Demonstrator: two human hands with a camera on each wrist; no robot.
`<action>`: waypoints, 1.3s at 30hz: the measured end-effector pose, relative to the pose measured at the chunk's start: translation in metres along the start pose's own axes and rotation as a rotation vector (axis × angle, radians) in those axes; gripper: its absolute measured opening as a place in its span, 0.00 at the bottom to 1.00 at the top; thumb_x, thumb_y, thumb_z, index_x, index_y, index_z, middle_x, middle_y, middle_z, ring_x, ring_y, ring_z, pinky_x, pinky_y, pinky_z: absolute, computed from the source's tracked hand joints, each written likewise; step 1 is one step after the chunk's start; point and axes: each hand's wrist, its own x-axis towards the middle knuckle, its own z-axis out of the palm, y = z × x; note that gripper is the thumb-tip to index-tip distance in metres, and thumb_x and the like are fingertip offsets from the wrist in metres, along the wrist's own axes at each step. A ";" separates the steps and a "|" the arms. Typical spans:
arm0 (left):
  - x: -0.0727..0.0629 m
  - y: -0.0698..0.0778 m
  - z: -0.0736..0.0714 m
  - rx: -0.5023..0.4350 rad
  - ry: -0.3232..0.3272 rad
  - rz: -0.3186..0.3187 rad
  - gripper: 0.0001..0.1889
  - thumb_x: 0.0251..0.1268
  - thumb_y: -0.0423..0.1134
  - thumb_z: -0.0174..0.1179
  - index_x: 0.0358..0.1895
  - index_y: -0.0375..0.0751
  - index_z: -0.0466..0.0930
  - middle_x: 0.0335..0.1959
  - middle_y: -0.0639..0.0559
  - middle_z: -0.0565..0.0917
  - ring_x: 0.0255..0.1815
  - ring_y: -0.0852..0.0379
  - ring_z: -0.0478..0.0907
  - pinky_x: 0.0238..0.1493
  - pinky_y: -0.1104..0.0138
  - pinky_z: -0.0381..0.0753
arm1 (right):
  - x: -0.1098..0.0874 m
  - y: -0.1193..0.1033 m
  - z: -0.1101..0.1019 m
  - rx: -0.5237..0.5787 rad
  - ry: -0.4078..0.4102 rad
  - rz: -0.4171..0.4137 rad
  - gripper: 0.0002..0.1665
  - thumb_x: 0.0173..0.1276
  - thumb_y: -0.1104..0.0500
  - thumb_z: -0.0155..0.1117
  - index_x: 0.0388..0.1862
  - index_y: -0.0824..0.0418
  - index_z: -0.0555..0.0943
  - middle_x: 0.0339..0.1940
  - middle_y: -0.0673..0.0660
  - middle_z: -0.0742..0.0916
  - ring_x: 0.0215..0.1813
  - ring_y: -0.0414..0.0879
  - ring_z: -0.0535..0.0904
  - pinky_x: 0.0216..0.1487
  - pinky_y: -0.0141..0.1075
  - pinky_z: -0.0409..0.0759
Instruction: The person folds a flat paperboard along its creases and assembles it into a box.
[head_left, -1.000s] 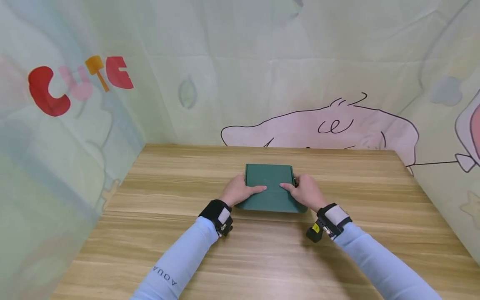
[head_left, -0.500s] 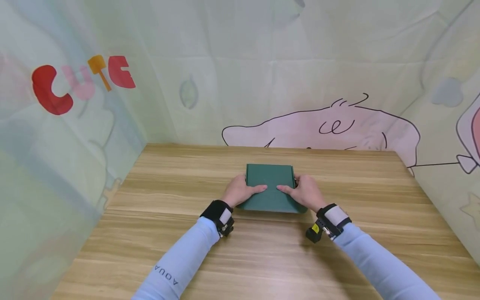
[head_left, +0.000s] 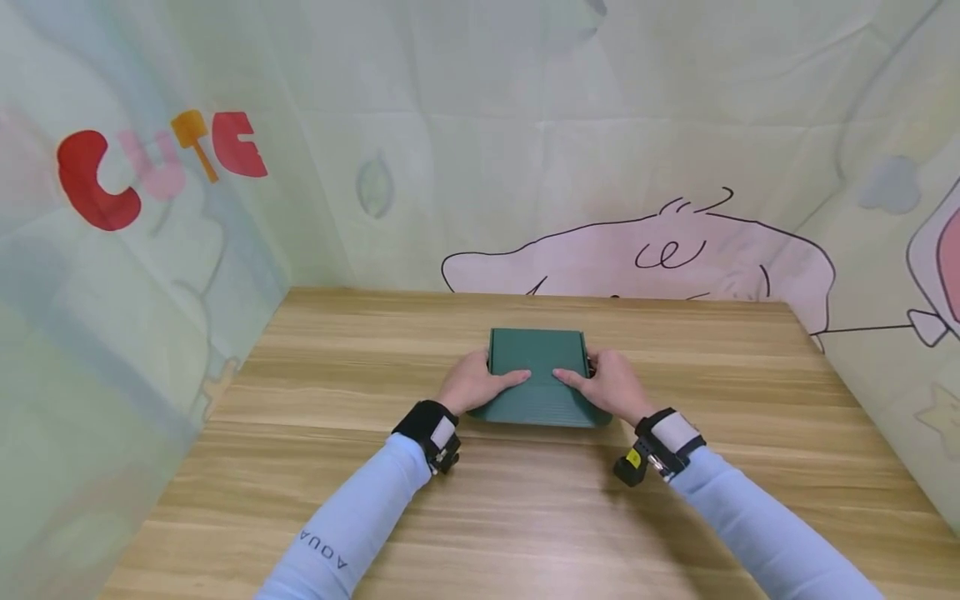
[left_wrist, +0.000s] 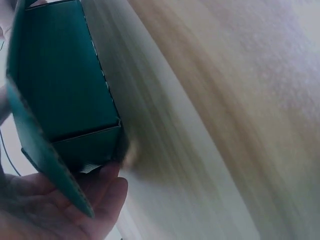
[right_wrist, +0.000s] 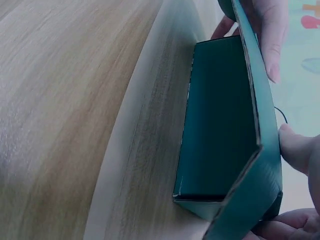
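Observation:
A dark green cardboard box (head_left: 542, 354) sits near the middle of the table. Its lid lies over the top, and the front flap juts out toward me, apart from the front wall (left_wrist: 65, 75) in the left wrist view. My left hand (head_left: 476, 383) grips the box's left side, thumb on the lid and fingers down the side. On the other side my right hand (head_left: 611, 386) holds it the same way, its thumb pointing inward. From the right wrist, the lid flap (right_wrist: 257, 145) stands out over the front wall. What is inside the box is hidden.
The wood-grain table (head_left: 360, 333) reaches back to a printed cloth backdrop (head_left: 487, 150), which also closes off the left and right sides. Black straps with small cameras (head_left: 630, 467) are worn on both wrists.
Since a second ago the right thumb has slid slightly inward on the lid. The box and the left hand keep nearly the same place.

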 end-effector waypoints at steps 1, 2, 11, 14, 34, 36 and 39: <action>0.000 0.000 0.000 0.007 -0.002 0.000 0.37 0.58 0.66 0.60 0.59 0.39 0.74 0.54 0.44 0.82 0.47 0.52 0.79 0.48 0.60 0.79 | 0.000 0.001 0.000 0.012 -0.005 -0.003 0.36 0.66 0.41 0.63 0.54 0.73 0.78 0.39 0.67 0.86 0.38 0.53 0.83 0.34 0.39 0.80; 0.000 0.000 -0.001 0.011 -0.003 -0.001 0.40 0.58 0.67 0.59 0.63 0.39 0.71 0.56 0.43 0.80 0.51 0.51 0.79 0.51 0.58 0.79 | 0.000 0.001 0.000 0.026 -0.008 -0.008 0.40 0.67 0.40 0.61 0.59 0.74 0.74 0.48 0.71 0.84 0.45 0.57 0.84 0.41 0.43 0.83; 0.002 0.000 -0.008 0.101 0.007 0.123 0.54 0.53 0.70 0.61 0.77 0.44 0.49 0.73 0.44 0.63 0.71 0.48 0.64 0.68 0.53 0.67 | 0.001 0.004 -0.010 -0.017 -0.065 -0.130 0.62 0.61 0.32 0.62 0.78 0.65 0.46 0.78 0.71 0.52 0.73 0.71 0.57 0.66 0.64 0.62; 0.003 -0.001 -0.010 0.182 -0.017 0.151 0.60 0.50 0.71 0.62 0.78 0.42 0.42 0.78 0.44 0.52 0.77 0.48 0.53 0.72 0.53 0.60 | 0.003 0.009 -0.014 -0.040 -0.098 -0.194 0.67 0.56 0.33 0.68 0.79 0.64 0.45 0.78 0.71 0.49 0.75 0.72 0.51 0.66 0.66 0.58; 0.014 -0.013 -0.011 0.213 -0.095 0.204 0.70 0.39 0.67 0.72 0.78 0.45 0.31 0.79 0.44 0.44 0.78 0.48 0.49 0.73 0.55 0.59 | 0.020 0.025 -0.007 -0.049 -0.178 -0.272 0.79 0.40 0.33 0.79 0.79 0.63 0.44 0.77 0.69 0.53 0.73 0.66 0.57 0.68 0.62 0.61; 0.015 -0.014 -0.010 0.222 -0.079 0.205 0.70 0.38 0.68 0.72 0.78 0.44 0.32 0.79 0.45 0.45 0.78 0.48 0.50 0.72 0.55 0.60 | 0.020 0.025 -0.006 -0.047 -0.173 -0.269 0.78 0.41 0.34 0.79 0.79 0.62 0.44 0.77 0.68 0.54 0.72 0.66 0.60 0.67 0.62 0.63; 0.016 -0.015 -0.008 0.229 -0.053 0.215 0.70 0.39 0.66 0.73 0.78 0.43 0.33 0.79 0.44 0.46 0.77 0.48 0.52 0.72 0.56 0.61 | 0.020 0.026 -0.004 -0.047 -0.162 -0.273 0.76 0.41 0.36 0.80 0.78 0.62 0.46 0.76 0.68 0.55 0.68 0.65 0.64 0.64 0.62 0.66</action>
